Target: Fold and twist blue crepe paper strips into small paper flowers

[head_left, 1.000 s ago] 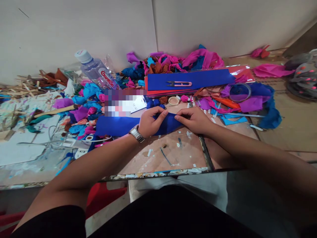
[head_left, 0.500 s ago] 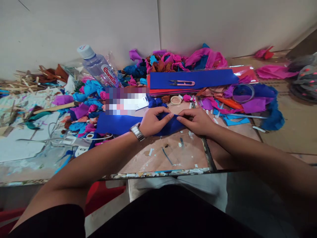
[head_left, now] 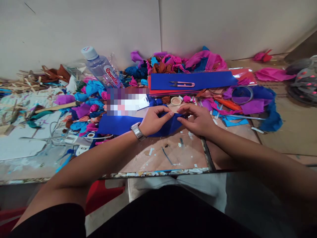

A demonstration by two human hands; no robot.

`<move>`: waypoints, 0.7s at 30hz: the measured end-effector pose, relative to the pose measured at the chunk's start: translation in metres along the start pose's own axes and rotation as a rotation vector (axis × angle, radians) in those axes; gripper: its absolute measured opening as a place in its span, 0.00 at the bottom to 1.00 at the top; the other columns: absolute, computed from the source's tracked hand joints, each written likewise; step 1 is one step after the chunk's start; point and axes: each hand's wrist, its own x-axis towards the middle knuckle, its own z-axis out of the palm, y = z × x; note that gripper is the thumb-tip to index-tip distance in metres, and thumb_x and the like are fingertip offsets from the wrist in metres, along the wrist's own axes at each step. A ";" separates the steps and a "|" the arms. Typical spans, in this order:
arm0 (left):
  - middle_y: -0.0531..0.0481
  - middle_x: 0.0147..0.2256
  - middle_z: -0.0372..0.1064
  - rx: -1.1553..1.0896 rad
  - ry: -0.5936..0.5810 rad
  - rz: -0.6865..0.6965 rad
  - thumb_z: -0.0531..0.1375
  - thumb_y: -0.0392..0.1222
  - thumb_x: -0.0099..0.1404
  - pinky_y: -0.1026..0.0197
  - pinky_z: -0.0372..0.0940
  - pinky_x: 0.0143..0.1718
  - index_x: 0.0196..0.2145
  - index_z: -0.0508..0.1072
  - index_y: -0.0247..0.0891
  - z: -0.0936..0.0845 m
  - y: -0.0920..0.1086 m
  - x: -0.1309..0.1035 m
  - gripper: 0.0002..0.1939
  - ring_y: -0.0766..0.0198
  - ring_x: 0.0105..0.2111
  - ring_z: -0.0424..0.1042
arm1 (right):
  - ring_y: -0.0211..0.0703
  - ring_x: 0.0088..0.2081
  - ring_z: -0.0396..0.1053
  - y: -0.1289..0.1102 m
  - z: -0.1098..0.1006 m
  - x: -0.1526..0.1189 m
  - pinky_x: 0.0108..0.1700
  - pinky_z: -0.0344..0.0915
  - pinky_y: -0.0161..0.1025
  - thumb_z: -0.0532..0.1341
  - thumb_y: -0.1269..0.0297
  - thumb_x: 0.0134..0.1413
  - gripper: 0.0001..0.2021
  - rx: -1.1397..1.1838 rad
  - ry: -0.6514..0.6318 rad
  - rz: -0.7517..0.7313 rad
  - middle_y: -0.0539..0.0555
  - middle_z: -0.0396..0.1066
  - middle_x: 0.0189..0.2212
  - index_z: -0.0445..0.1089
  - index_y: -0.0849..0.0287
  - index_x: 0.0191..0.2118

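A long strip of royal-blue crepe-like paper [head_left: 116,125] lies across the front of the worktable, its right end raised between my hands. My left hand [head_left: 155,121], with a metal watch on the wrist, is closed on the strip, thumb on top and fingertips behind it. At the right end my right hand [head_left: 196,119] holds the edge loosely. Its thumb touches the near face, the index finger is lifted apart from it, and the other fingers are partly hidden behind the paper.
Pink-handled thread snips [head_left: 182,84] lie on a stack of blue sheets [head_left: 210,80] behind my hands. A tape roll [head_left: 242,95] is at right, a small cream ring [head_left: 176,101] in the middle. A water bottle [head_left: 101,67] leans at back left among crumpled coloured scraps.
My right index finger has lifted away from the thumb, widening the gap at the strip's end. The left hand keeps its grip, and the view has shifted slightly.
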 end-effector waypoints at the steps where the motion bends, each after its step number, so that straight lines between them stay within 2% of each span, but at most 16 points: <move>1: 0.48 0.34 0.81 -0.006 -0.004 0.001 0.66 0.55 0.69 0.61 0.69 0.38 0.37 0.83 0.37 0.000 0.000 0.000 0.17 0.63 0.33 0.75 | 0.46 0.40 0.78 0.000 0.000 0.000 0.45 0.73 0.43 0.68 0.61 0.62 0.11 -0.010 0.000 -0.011 0.56 0.81 0.44 0.76 0.56 0.49; 10: 0.48 0.36 0.82 0.000 -0.030 0.022 0.67 0.52 0.68 0.61 0.70 0.39 0.38 0.83 0.37 0.000 -0.003 -0.001 0.15 0.62 0.35 0.77 | 0.44 0.38 0.80 0.004 0.002 0.000 0.41 0.75 0.40 0.66 0.66 0.63 0.08 -0.118 0.043 -0.166 0.51 0.84 0.40 0.79 0.52 0.47; 21: 0.48 0.35 0.83 -0.015 -0.030 0.058 0.66 0.49 0.69 0.61 0.70 0.40 0.37 0.84 0.37 0.005 -0.002 -0.002 0.12 0.63 0.35 0.78 | 0.46 0.40 0.82 0.008 -0.001 0.001 0.44 0.75 0.41 0.66 0.68 0.64 0.07 -0.240 0.048 -0.265 0.50 0.84 0.40 0.79 0.52 0.46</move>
